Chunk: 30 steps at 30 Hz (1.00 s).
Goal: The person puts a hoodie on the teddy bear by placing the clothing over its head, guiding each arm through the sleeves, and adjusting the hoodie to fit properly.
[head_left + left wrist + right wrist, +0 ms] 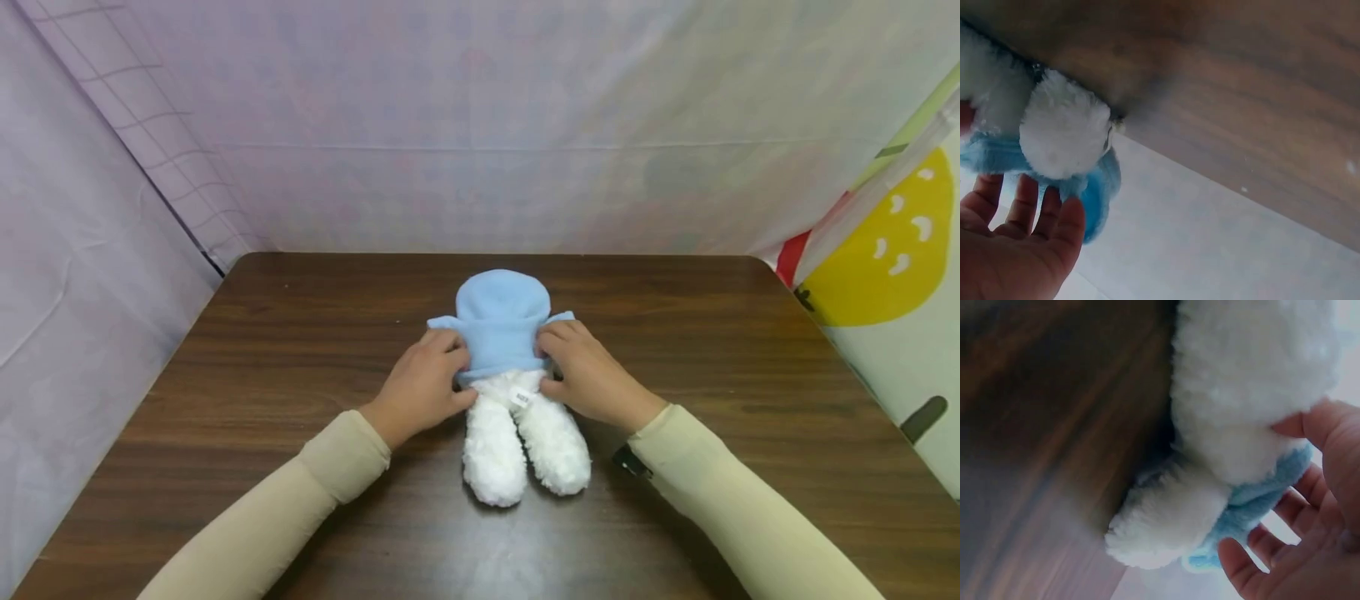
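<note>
A fluffy white plush toy (495, 458) lies on the table, its legs pointing toward me and a small white tag between them. A light blue hooded top (501, 346) covers its upper body, and the hood hides the head. At the toy's left side, my left hand (422, 379) holds the top with curled fingers, its thumb near the hip. On the opposite side my right hand (596, 379) holds the top in the same way. In the right wrist view, the thumb touches white fur (1235, 444) while the fingers reach the blue cloth (1247, 506).
The brown wood-grain table (300, 300) has rounded far corners. A pale cloth (480, 125) hangs behind its far edge, and another white cloth (75, 250) hangs at the left. Printed fabric with a yellow shape (892, 250) hangs at the right.
</note>
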Motion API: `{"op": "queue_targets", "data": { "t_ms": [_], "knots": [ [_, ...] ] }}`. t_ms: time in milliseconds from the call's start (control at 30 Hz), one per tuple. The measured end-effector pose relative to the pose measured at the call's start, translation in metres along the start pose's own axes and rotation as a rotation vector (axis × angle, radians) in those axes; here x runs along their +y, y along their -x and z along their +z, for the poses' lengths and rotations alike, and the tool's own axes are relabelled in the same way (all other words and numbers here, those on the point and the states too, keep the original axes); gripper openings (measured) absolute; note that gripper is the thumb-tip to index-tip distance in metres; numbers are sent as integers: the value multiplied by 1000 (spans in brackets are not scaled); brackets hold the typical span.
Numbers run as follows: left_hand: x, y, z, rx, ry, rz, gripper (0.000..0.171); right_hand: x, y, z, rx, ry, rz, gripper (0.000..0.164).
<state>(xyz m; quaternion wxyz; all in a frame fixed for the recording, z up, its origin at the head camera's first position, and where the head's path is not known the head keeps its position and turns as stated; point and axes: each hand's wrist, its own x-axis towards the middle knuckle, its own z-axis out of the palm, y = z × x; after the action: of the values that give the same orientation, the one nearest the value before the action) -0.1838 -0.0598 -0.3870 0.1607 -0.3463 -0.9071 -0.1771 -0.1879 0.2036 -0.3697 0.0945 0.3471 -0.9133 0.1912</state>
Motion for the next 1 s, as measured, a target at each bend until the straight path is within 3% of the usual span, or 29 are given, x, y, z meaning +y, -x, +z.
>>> {"op": "queue_targets", "data": {
  "t_ms": [133, 300, 500, 567, 767, 1000],
  "knots": [
    [0, 0, 1, 14, -8, -11, 26, 0, 0, 3, 30, 27, 4, 22],
    [0, -2, 2, 49, 19, -26, 20, 1, 0, 0, 58, 51, 26, 38],
    [3, -6, 5, 54, -12, -5, 27, 2, -5, 6, 59, -33, 49, 13],
    [4, -7, 5, 52, -48, -7, 33, 2, -7, 9, 78, -35, 33, 16],
    [7, -9, 5, 74, -128, -20, 32, -2, -10, 10, 112, 112, 18, 38],
    [9, -11, 5, 90, -205, -10, 33, -7, -11, 7, 132, 281, 47, 43]
  ]
}}
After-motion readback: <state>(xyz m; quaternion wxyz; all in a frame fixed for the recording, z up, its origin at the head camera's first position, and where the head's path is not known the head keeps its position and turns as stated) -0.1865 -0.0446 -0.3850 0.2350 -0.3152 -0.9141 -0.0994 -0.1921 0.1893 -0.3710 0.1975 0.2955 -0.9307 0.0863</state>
